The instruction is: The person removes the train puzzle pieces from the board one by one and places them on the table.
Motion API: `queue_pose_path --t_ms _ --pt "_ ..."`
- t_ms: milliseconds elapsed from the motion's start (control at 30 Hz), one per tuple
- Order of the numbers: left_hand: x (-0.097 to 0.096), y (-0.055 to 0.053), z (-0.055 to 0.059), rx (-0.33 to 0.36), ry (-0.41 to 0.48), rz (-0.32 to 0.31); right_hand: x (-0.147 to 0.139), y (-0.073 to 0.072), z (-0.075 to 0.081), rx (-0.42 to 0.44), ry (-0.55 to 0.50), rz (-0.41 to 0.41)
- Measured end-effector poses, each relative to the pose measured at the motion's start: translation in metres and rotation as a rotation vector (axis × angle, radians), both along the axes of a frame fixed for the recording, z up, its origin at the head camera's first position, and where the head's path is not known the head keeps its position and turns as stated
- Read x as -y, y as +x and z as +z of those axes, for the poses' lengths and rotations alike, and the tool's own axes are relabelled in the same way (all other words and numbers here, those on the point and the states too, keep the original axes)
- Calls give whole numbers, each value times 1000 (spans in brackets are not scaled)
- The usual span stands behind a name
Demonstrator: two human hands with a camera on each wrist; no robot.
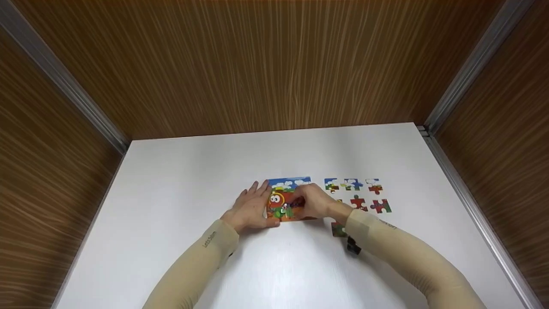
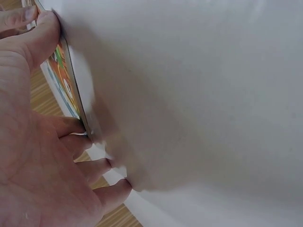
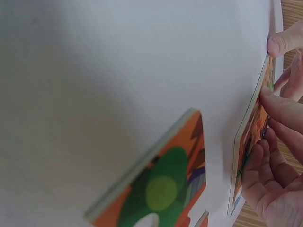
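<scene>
A jigsaw puzzle [image 1: 285, 184] with a cartoon picture lies flat at the middle of the white table. My left hand [image 1: 251, 208] rests at its left side with the fingers spread. The left thumb [image 2: 45, 33] lies at its near corner, and the other fingertips reach the left edge and the tabletop. Over the right half is my right hand [image 1: 315, 199], its thumb and fingers curled down onto the picture. In the right wrist view the thumb and fingertips pinch at a puzzle piece [image 3: 263, 134], mostly hidden, with only a small dark bit showing.
Several loose puzzle pieces [image 1: 381, 206] lie spaced out in rows right of the puzzle, some partly behind the right forearm. An orange and green piece [image 3: 165, 184] is close to the right wrist camera. Wood-grain panels [image 1: 274, 64] enclose the table [image 1: 180, 171] at the back and sides.
</scene>
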State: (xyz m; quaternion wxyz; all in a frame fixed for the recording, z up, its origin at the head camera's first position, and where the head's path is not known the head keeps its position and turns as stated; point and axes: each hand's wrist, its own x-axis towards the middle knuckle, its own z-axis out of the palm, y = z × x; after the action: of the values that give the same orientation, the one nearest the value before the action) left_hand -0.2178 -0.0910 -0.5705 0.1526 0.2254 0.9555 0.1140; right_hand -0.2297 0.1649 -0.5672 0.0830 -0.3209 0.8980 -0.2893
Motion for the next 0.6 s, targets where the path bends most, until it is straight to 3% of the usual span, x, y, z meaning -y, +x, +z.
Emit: queue_pose_path --t_ms 367,600 --pt "1 -1 -2 13 -1 2 0 0 2 57 -23 -8" --pt "1 0 -2 26 3 11 1 1 5 161 -57 -73"
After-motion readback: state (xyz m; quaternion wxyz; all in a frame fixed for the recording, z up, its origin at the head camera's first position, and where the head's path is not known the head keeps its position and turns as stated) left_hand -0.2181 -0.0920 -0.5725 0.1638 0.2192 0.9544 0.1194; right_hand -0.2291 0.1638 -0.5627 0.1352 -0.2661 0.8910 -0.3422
